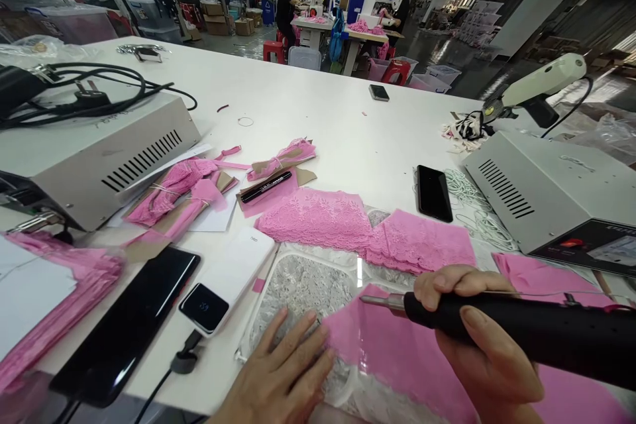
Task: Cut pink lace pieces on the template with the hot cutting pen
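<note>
My right hand (477, 338) is wrapped round a thick black handheld tool with a narrow metal tip (521, 324). Its tip meets the upper edge of a pink fabric piece (392, 351), which lies over a clear plastic template (308, 278). With fingers spread, my left hand (288, 371) rests flat on the template, fingertips beside the left edge of that fabric. Just beyond are a stack of pink scalloped lace (318, 215) and a second stack of pink pieces (422, 238). More pink fabric (541, 278) lies behind the tool, partly hidden by it.
A white power bank (243, 258) and a black phone (129, 324) lie left of the template. Grey machine boxes (119, 152) (556, 179) flank the table. Another phone (434, 193), a black marker (266, 187) and tied pink bundles (181, 189) lie farther back. Co-workers sit at distant sewing machines.
</note>
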`<state>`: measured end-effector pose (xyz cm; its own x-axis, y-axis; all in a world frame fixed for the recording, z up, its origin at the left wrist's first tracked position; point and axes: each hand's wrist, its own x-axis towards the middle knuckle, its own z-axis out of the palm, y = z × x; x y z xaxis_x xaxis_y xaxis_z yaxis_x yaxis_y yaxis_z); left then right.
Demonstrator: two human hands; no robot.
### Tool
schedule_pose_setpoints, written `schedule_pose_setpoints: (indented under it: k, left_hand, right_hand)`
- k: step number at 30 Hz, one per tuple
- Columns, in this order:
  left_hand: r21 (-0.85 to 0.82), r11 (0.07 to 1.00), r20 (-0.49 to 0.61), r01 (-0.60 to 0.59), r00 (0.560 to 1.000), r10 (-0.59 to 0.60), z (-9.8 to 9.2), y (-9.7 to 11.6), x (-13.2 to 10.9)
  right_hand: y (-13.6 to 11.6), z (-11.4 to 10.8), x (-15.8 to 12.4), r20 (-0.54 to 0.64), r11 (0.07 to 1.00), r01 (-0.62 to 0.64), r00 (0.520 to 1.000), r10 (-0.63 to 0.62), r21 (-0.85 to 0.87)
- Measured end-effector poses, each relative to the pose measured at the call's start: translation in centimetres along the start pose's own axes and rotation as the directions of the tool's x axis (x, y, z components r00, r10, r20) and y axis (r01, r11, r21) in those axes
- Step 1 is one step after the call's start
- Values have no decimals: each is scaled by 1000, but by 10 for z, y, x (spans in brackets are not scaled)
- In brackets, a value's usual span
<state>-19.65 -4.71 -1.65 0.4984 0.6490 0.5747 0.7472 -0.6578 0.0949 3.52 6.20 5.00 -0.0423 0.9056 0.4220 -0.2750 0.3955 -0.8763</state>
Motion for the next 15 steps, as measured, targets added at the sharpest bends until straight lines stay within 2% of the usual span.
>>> schedule_pose_setpoints:
  k: [4,7,11,15]
  left_hand:
    - [-23,1000,-37,12,999,-13,-1,1,1]
    - [-20,1000,8,17,1000,-16,-3,1,0]
    - [-32,999,-5,17,1000,-17,-6,1,-2]
    - [-32,999,44,16,999,-15,-10,3,-2]
  right_hand:
    - [0,0,-1,-1,1000,-14,1000,14,6]
    - [-1,2,-3,6,998,-43,999,43,34]
    - [-3,7,-7,33,997,-73,997,71,41]
    - [-4,8,-8,35,997,-72,997,71,30]
